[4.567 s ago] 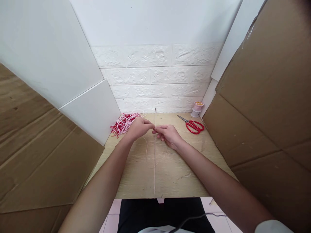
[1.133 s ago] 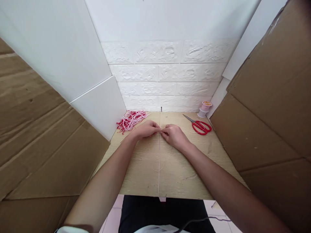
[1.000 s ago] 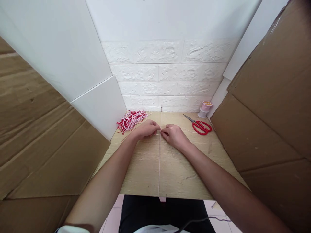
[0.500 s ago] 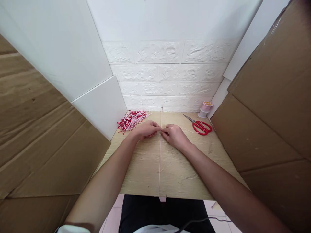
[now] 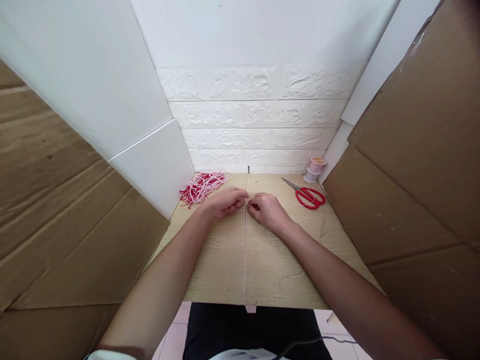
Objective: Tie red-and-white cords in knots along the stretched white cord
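A pale cord (image 5: pixel 245 265) runs straight down the middle of the wooden board, from near a nail (image 5: pixel 248 169) at the back to the front edge. My left hand (image 5: pixel 228 201) is at the cord's left side, its fingers curled and closed on thin thread. Opposite it, my right hand (image 5: pixel 267 209) pinches thread against the cord, with thumb and forefinger close together. Fingertips of both hands nearly meet at the cord; the exact crossing there is too small to make out. A loose thin thread (image 5: pixel 256 257) loops down over the board below my hands.
A tangled heap of red and pink-white cords (image 5: pixel 202 189) lies at the back left. Red-handled scissors (image 5: pixel 309 196) rest at the right, near two stacked thread spools (image 5: pixel 315 169). Cardboard walls (image 5: pixel 408 200) flank the wooden board (image 5: pixel 210 280), and a white brick-pattern wall stands behind.
My left fingers have curled in more, with the forefinger extended at the cord. My right fingers have shifted slightly, and the view has moved a little.
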{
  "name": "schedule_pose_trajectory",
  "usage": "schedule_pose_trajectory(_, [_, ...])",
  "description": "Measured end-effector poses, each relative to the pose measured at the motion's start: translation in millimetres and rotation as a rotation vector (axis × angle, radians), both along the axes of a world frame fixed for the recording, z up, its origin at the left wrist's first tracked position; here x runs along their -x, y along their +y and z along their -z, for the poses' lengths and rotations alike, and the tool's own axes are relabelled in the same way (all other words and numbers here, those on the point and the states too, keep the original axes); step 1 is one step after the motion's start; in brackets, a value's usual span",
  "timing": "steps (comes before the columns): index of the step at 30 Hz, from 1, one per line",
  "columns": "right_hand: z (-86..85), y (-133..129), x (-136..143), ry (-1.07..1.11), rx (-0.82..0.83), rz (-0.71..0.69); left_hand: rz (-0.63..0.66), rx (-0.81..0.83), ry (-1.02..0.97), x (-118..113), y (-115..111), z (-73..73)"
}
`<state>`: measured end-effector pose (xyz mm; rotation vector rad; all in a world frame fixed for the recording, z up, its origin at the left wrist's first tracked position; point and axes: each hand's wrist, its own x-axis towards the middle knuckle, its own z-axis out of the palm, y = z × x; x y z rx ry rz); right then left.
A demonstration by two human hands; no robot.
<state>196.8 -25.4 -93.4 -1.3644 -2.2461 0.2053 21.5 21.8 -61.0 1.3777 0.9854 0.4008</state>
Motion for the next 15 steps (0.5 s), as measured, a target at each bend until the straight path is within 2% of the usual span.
schedule_pose_trajectory(4, [-0.4,-1.1,0.5,0.019,0.007,0.004,-0.081,0.123,-0.335,2.3,-1.7,-18.4])
schedule_pose_trajectory(7, [-0.6,-1.3,0.6,0.045,0.028,0.017,-0.31,0.065,-0.579,4.2,-3.9,-35.7])
schedule_pose_trajectory(11, [-0.3,-0.7,0.6,0.066,0.041,0.044,-0.675,-0.212,-0.695,14.1,-2.3,-53.0])
schedule_pose_trajectory(15, [1.2,0.0,0.6,0.076,0.048,0.061,-0.869,-0.653,-0.714,26.4,-3.7,-68.5])
